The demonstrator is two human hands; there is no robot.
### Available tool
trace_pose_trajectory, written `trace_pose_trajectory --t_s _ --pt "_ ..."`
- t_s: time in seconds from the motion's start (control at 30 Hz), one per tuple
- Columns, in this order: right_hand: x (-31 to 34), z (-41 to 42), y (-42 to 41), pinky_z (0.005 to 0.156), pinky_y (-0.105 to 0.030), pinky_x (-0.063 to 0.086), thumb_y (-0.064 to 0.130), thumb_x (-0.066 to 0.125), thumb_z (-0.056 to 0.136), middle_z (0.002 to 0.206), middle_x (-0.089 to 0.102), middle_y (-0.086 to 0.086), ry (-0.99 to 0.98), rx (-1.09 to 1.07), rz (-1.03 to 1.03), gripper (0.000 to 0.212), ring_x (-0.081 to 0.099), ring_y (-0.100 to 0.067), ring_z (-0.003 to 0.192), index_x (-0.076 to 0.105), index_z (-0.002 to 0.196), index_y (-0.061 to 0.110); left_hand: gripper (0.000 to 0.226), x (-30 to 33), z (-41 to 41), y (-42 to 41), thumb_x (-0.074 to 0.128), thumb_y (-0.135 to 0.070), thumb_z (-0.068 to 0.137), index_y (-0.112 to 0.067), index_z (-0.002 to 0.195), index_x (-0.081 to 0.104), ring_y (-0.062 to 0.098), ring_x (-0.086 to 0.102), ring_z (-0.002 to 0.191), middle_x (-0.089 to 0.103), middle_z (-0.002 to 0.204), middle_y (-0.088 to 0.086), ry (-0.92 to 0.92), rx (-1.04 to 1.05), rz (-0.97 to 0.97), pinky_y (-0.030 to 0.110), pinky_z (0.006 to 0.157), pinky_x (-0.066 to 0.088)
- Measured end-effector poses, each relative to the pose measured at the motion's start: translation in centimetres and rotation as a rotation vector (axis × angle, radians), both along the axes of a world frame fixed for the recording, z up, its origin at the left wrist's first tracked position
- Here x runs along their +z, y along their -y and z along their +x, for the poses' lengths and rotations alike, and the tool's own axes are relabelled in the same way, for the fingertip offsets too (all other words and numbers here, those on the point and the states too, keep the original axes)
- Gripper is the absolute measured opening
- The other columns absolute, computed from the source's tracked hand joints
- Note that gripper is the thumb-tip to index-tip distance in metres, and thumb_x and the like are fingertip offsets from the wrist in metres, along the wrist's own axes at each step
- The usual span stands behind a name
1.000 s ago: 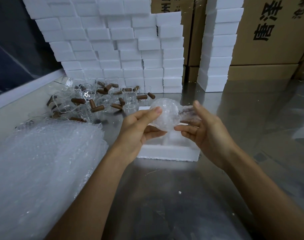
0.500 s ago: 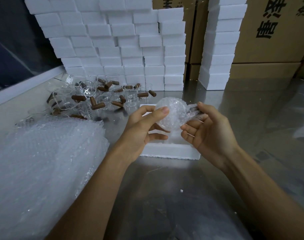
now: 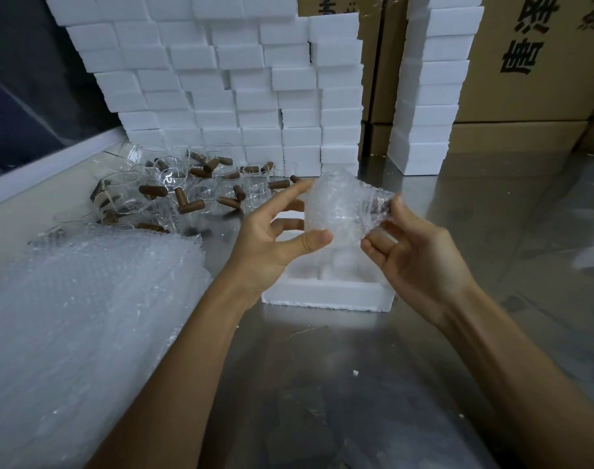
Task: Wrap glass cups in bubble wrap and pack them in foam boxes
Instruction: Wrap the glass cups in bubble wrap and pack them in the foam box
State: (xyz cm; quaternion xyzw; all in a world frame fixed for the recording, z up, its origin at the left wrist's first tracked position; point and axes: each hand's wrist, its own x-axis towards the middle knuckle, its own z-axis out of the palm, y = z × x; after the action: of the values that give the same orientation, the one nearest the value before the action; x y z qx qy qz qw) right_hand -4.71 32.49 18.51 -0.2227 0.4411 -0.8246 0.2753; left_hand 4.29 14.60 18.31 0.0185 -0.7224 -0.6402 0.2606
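A glass cup wrapped in bubble wrap [image 3: 339,211] is held in the air above an open white foam box [image 3: 322,294] on the steel table. My left hand [image 3: 271,245] grips the wrapped cup from the left, thumb below and fingers behind. My right hand [image 3: 414,255] pinches the wrap's right end, where the cup's brown handle shows through. A heap of bare glass cups with brown handles [image 3: 187,191] lies at the back left. A thick stack of bubble wrap sheets [image 3: 78,316] lies at the left.
A wall of stacked white foam boxes [image 3: 221,89] stands at the back, with a second column [image 3: 431,89] to its right. Brown cardboard cartons [image 3: 532,62] stand behind them. The steel table [image 3: 356,384] stretches toward me.
Both hands have lifted the wrapped cup slightly and turned it. My right hand shifted from cupping the bundle to pinching its right end.
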Motion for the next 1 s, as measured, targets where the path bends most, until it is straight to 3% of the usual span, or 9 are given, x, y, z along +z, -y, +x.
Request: trace_pose_trajectory --t_s 0.13,0.23,0.33,0.5,0.67,0.87,1.0 --pt "0.0 0.0 0.0 0.086 -0.026 0.055 0.028 0.049 0.103 0.101 0.073 -0.001 0.008 -0.020 0.007 0.032 0.071 -0.017 0.097 0.079 0.093 0.022 0.075 0.0 0.0 0.1 0.089 -0.029 0.061 -0.040 0.129 0.060 0.011 0.067 0.099 0.065 0.120 -0.007 -0.029 0.053 -0.131 0.030 0.083 0.057" --pt "-0.1 -0.1 0.1 0.086 -0.027 0.053 0.025 0.051 0.101 0.095 0.073 0.002 0.004 -0.053 0.041 0.023 0.070 -0.012 0.089 0.073 0.096 0.019 0.075 -0.3 -0.2 0.1 0.091 -0.016 0.065 -0.043 0.126 0.058 0.015 0.066 0.099 0.062 0.124 -0.012 -0.044 0.115 -0.221 0.040 0.084 0.057" --pt "-0.2 -0.3 0.2 0.086 -0.028 0.053 0.021 0.057 0.096 0.098 0.072 -0.002 0.011 -0.089 0.048 0.015 0.070 -0.014 0.088 0.064 0.107 0.013 0.074 -0.6 -0.4 0.0 0.089 -0.011 0.069 -0.048 0.123 0.054 0.014 0.064 0.099 0.059 0.125 -0.020 -0.079 0.191 -0.303 0.034 0.083 0.055" --pt "-0.3 -0.5 0.2 0.084 -0.029 0.057 0.025 0.065 0.088 0.108 0.073 -0.008 -0.028 -0.146 0.084 0.029 0.072 -0.019 0.097 0.063 0.114 0.011 0.072 -0.8 -0.3 -0.3 0.088 -0.012 0.071 -0.038 0.128 0.053 0.001 0.059 0.092 0.054 0.122 -0.027 -0.150 0.285 -0.447 0.018 0.076 0.049" --pt "-0.4 -0.8 0.0 0.073 -0.027 0.052 0.019 0.062 0.097 0.097 0.074 -0.003 -0.106 -0.226 0.198 0.005 0.074 -0.018 0.091 0.066 0.096 0.017 0.071 -0.8 -0.3 -0.4 0.087 -0.006 0.072 -0.036 0.126 0.052 0.000 0.059 0.098 0.051 0.124 -0.024 -0.177 0.292 -0.480 0.020 0.077 0.053" --pt "-0.4 -0.7 0.0 0.070 -0.027 0.050 0.020 0.061 0.097 0.090 0.075 0.001 -0.164 -0.255 0.260 0.014 0.075 -0.020 0.086 0.070 0.086 0.022 0.070 -0.9 -0.3 -0.2 0.088 -0.009 0.071 -0.033 0.129 0.056 0.001 0.060 0.096 0.051 0.123 -0.030 -0.153 0.317 -0.494 0.023 0.075 0.055" --pt "-0.4 -0.8 -0.1 0.070 -0.029 0.046 0.026 0.066 0.095 0.082 0.073 0.000 -0.271 -0.356 0.347 0.019 0.063 -0.012 0.071 0.075 0.078 0.023 0.072 -1.1 -0.4 0.0 0.088 -0.012 0.071 -0.029 0.132 0.056 -0.002 0.059 0.094 0.053 0.122 -0.028 -0.132 0.326 -0.508 0.013 0.070 0.050"
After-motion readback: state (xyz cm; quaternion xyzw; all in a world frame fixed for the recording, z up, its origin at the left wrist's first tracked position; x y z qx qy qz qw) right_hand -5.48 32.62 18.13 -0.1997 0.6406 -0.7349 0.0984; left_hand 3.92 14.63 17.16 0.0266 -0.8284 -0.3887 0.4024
